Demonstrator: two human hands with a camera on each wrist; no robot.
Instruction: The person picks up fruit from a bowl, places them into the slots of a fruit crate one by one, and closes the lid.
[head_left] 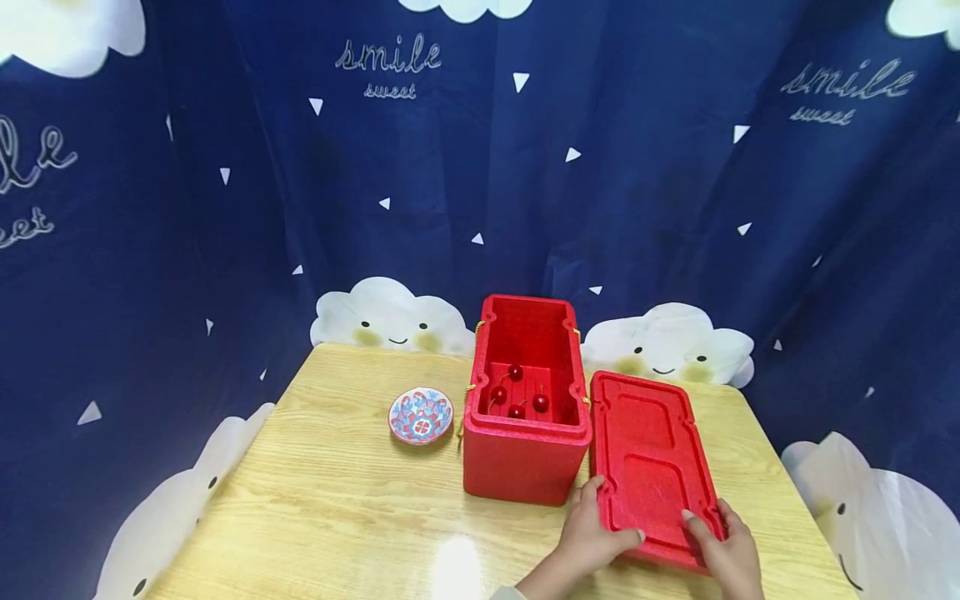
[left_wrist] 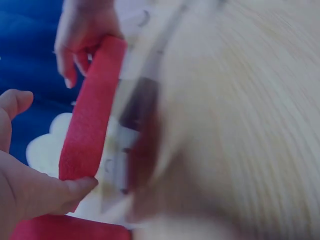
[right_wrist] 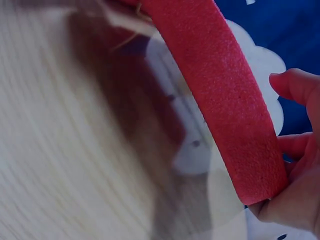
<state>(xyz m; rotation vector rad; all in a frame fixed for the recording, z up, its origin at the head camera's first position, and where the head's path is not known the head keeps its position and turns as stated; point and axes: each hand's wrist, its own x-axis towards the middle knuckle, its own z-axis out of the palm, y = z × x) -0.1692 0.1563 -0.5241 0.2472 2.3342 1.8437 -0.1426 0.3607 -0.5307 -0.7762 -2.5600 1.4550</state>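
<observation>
A red foam lid (head_left: 643,458), with two recessed panels facing up, is at the right of the table. My left hand (head_left: 592,533) grips its left edge near the front corner, and my right hand (head_left: 727,550) grips the right edge. In both wrist views the lid shows edge-on as a red band (left_wrist: 92,110), with a dark shadow beside it; I cannot tell how far it stands off the table. Left of the lid stands an uncovered red foam box (head_left: 525,462). Several dark red cherries (head_left: 540,403) with stems lie on its floor.
A small bowl (head_left: 421,416) with a blue and red pattern stands left of the box. Yellow cords (head_left: 470,387) hang at the box's sides. The wooden table (head_left: 337,492) ends at a dark blue curtain (head_left: 450,167) printed with clouds.
</observation>
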